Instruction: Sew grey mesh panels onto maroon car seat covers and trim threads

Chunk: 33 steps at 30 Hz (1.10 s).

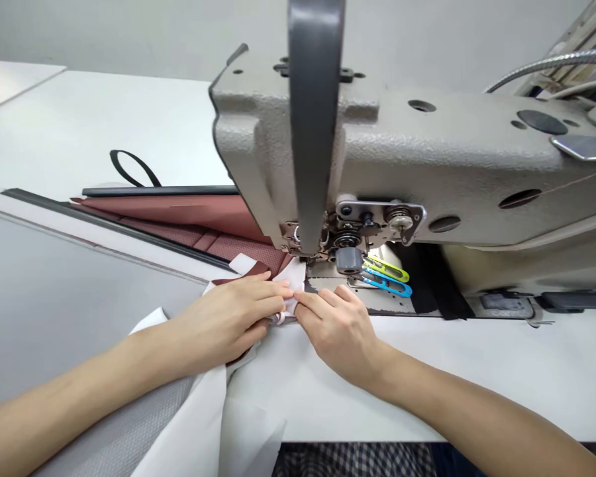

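A sewn cover piece lies under the head of an industrial sewing machine; it has maroon fabric, grey-white backing and long black edge strips. Close in front of the presser area, a white fabric edge reaches toward the needle, which is hidden from me. My left hand rests on this fabric with its fingers stretched out flat. Fingertips nearly touching it, my right hand has curled fingers pinching the near edge of the white fabric.
Yellow-green thread snips and blue thread snips lie right of the needle area. A dark vertical bar stands before the machine head. Black fabric strips lie under the arm. A black loop sticks up behind the cover.
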Available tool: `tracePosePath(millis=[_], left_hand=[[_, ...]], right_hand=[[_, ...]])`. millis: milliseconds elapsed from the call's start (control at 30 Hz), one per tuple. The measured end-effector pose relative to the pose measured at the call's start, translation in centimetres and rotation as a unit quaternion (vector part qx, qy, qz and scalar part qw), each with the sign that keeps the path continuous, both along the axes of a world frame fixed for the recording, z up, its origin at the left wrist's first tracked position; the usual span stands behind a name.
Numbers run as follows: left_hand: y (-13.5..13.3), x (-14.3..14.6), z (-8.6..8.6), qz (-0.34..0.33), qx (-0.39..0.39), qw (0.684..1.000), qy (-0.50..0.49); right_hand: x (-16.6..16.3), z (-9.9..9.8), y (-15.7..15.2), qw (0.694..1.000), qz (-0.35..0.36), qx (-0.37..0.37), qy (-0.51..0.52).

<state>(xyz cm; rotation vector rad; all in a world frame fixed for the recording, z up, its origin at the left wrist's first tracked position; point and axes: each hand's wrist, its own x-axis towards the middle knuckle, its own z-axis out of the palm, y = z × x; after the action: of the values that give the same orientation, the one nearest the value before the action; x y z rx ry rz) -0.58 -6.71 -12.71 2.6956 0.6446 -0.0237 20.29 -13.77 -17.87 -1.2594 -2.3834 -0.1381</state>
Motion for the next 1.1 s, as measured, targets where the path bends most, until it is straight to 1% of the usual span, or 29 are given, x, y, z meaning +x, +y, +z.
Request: tracePosePath(millis=[233,333,467,600,700,767,933,1100], left_hand=[[1.3,1.2,0.3,0.027,-0.04,0.999,0.018],[1.6,1.6,0.3,0.031,-0.037,0.999,0.006],[2.2,1.9,0.0,0.026,-0.014,0.999,-0.016],[2.6,1.9,-0.1,0.006,0.021,0.999,-0.033],[2.6,1.8,-0.1,0.016,0.034,0.999,-0.024],[2.5,1.7,-0.1,0.02,0.038,0.999,-0.021],[2.8,2.1,0.1,0.014,0.041,0.999,-0.028],[4.0,3.0,0.4,0.002,0.067,0.998,-0.015]], right_hand=[[0.8,-0.2,1.3,0.999,-0.015,-0.026,0.021],[1.0,-0.4,1.6,0.999,-0.026,-0.033,0.021],[1.0,-0.6,2.0,0.996,-0.068,-0.041,0.031],[1.1,-0.7,2.3,0.992,-0.064,-0.1,0.045],[1.2,-0.7,2.4,0.986,-0.064,-0.14,0.062],[1.1,-0.6,2.3,0.987,-0.061,-0.14,0.054],[0.9,-0.6,2.1,0.993,-0.065,-0.102,0.018],[1.0,-0.8,2.3,0.99,-0.107,-0.09,0.005]])
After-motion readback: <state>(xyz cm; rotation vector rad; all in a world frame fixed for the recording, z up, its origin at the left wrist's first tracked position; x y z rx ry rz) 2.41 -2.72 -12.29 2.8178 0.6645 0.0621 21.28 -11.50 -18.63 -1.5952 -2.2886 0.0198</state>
